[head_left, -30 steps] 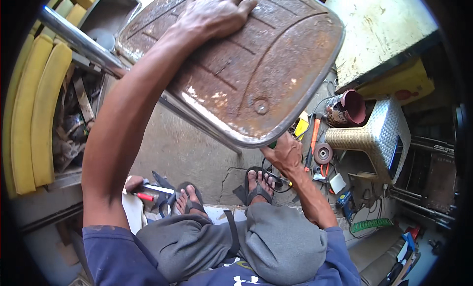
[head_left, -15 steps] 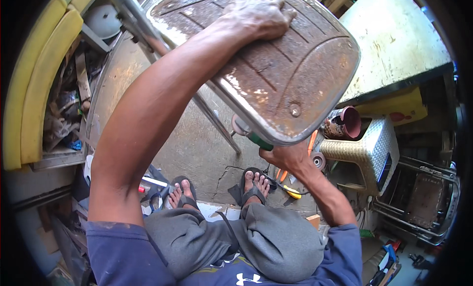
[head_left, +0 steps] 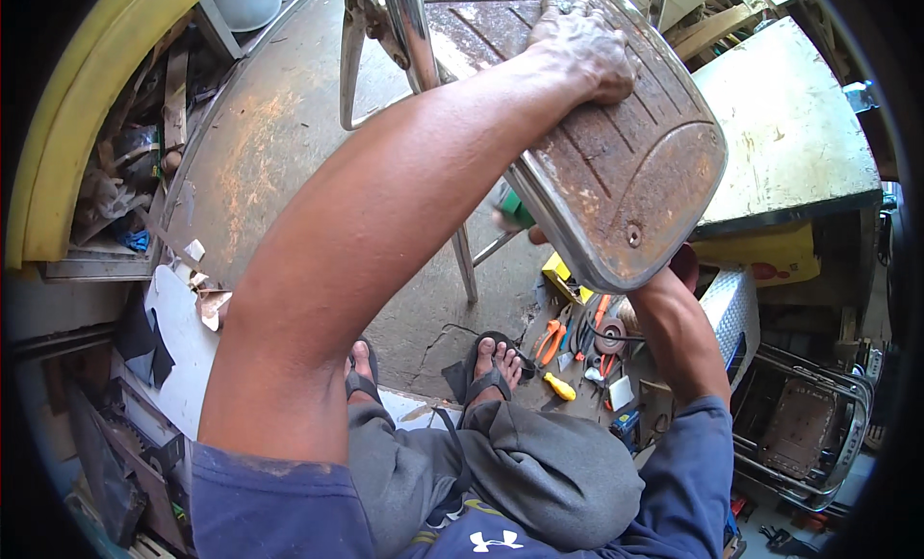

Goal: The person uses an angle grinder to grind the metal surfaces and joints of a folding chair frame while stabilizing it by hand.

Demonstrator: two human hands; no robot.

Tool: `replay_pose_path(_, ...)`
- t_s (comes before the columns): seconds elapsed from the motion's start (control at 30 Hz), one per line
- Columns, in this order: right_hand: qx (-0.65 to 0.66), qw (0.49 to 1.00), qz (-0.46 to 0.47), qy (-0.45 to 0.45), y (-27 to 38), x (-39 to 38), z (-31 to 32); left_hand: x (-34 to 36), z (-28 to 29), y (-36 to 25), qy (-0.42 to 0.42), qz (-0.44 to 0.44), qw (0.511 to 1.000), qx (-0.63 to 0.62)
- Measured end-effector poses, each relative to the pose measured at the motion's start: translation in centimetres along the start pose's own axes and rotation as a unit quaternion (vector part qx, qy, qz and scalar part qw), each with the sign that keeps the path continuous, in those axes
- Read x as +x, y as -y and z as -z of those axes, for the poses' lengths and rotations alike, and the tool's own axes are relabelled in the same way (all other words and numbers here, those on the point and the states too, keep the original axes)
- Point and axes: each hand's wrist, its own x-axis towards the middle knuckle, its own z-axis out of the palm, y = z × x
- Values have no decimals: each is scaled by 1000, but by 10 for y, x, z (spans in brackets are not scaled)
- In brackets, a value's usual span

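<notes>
Head view: left hand (head_left: pixel 582 49) lies spread, palm down, on the rusty chair seat (head_left: pixel 626 174), pressing it, seemingly to steady the tilted chair. Right hand is hidden under the seat's near rim, so whether it grips anything cannot be told; a green-handled tool (head_left: pixel 515 212) shows just beside it. Below the hands, orange pliers (head_left: pixel 549 339) and a yellow screwdriver (head_left: pixel 560 387) lie on the floor (head_left: pixel 279 135) by the sandalled feet
</notes>
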Motion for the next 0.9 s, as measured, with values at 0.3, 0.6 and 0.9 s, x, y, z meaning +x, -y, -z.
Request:
replay_pose_path(0.3,6,999,37,-20,3,25,-14,4,12,12,79,-10,997,3)
replay_pose_path(0.6,-2,999,36,-13,0,23,-13,6,5,-2,69,29,996,-56)
replay_pose_path(0.9,-9,999,40,-6,0,19,-7,4,8,-4,48,-28,998,-3)
